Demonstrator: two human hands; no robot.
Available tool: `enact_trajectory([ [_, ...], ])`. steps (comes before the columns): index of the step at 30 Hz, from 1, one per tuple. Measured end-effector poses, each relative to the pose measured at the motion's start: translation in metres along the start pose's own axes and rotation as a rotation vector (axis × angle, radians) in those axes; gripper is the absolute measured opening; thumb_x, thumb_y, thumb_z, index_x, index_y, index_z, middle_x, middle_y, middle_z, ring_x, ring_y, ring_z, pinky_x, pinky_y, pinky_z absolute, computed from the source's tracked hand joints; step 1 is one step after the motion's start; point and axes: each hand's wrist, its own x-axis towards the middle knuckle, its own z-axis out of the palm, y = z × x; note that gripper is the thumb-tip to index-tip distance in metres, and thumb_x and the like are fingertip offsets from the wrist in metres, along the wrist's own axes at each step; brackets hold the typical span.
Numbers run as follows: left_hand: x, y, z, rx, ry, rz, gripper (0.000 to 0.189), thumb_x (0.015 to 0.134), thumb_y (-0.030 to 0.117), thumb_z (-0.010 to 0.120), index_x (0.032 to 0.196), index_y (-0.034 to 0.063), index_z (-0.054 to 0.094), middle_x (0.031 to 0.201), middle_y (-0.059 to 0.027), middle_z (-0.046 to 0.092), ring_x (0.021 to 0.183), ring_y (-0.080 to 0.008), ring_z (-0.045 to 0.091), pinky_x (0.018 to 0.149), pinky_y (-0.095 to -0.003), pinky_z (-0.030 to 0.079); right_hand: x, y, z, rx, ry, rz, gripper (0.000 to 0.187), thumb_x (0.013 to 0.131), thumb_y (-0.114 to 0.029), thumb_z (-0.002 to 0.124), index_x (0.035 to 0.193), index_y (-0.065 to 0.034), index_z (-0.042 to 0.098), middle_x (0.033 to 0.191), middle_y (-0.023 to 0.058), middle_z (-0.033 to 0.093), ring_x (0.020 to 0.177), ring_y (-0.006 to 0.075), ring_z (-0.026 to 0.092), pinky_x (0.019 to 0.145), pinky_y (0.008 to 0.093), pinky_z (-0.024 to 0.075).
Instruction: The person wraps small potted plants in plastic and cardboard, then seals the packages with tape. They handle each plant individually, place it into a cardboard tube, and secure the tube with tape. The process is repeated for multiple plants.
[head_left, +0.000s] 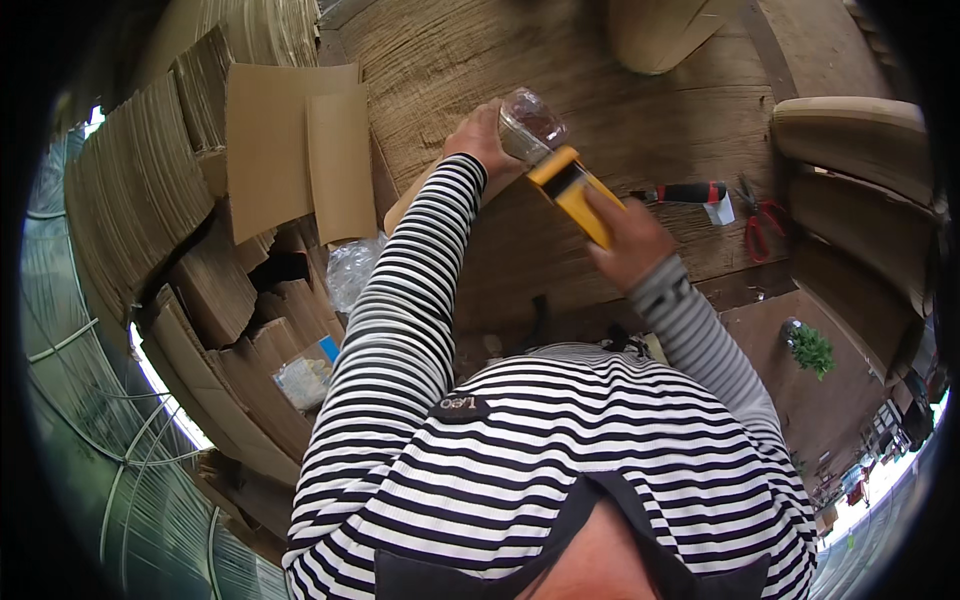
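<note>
My left hand (484, 142) grips a roll wrapped in clear plastic film (531, 124), which may be packing tape; its exact kind cannot be told. Against the lower right side of the roll lies the head of a yellow tool with a black inset (574, 195), perhaps a cutter or tape dispenser. My right hand (634, 232), slightly blurred, is closed around the lower end of that yellow tool. Beneath my left forearm a strip of brown cardboard (409, 202) partly shows. Both hands are above a wooden tabletop (675, 127).
Stacked cardboard sheets (127, 202) fill the left side, beside crumpled clear plastic (354, 270). To the right lie a black-and-red handled tool (690, 193) and red-handled pliers or snips (761, 225). More curved cardboard (859, 202) stands at the right edge.
</note>
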Motion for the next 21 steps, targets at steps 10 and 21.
enact_trajectory([
  [10, 0.042, -0.019, -0.025, -0.299, -0.18, 0.093, 0.102, 0.058, 0.035, 0.092, 0.142, 0.0039, 0.044, 0.13, -0.0157, 0.063, 0.122, -0.0271, 0.059, 0.108, -0.036, 0.044, 0.078, 0.041, 0.058, -0.108, -0.118, 0.123, 0.074, 0.078, -0.026, 0.077, 0.145, -0.0329, 0.048, 0.099, 0.0191, 0.06, 0.091, 0.0359, 0.066, 0.077, 0.0447, 0.0565],
  [21, -0.047, -0.044, 0.072, -0.755, -0.278, 0.05, 0.108, 0.07, 0.035, 0.086, 0.154, 0.0038, 0.027, 0.15, -0.0189, 0.042, 0.141, -0.0304, 0.04, 0.118, -0.0408, 0.031, -0.007, 0.046, 0.037, -0.102, -0.146, -0.016, 0.073, 0.075, -0.02, 0.079, 0.141, -0.0316, 0.053, 0.096, 0.015, 0.057, 0.081, 0.033, 0.067, 0.074, 0.0439, 0.0572],
])
